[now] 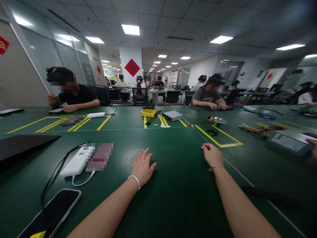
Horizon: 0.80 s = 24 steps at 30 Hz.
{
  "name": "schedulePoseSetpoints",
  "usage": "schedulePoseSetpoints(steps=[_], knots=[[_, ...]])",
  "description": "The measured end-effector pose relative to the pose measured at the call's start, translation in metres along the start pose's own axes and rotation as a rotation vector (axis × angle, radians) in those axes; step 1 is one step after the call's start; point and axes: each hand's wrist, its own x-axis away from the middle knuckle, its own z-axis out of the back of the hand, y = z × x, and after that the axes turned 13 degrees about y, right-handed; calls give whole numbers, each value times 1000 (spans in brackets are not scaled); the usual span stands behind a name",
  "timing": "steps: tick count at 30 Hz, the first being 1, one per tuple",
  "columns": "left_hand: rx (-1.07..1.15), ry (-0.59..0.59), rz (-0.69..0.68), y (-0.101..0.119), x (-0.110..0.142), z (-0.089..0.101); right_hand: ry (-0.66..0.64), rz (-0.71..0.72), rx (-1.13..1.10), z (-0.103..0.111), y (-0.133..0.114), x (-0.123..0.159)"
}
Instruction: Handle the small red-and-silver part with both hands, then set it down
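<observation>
Green tabletop (178,191) lies beneath two hands (143,167) (213,154), one pinching one small object (201,148).

I can't make out the small dark thing (202,148) pinched in the right grip (213,155), since the fingertips cover part of it. The phone (54,211) and black panel (22,147) run out of view on the left, while a co-worker's hand (314,142) is cut off at the right. Pixel blocks mask the reddish slab (100,157), and the dark strip (271,197) is too blurred to name.
</observation>
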Motion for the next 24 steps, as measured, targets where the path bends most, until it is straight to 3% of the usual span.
schedulePoseSetpoints(steps=[5, 13, 16, 20, 24], knots=[[-35, -102, 24, -2, 0, -4, -45, -110, 172, -3, 34, -13], [-23, -135, 26, -3, 1, -5, -61, -59, 293, -6, 42, -13], [-4, -123, 6, -4, 2, -6, 20, -31, 281, -7, 37, -13], [12, -116, -9, -4, 2, -8, 89, 256, 108, -11, -2, 6], [8, -114, -12, -4, 2, -9, -113, 631, -114, -19, -59, 52]])
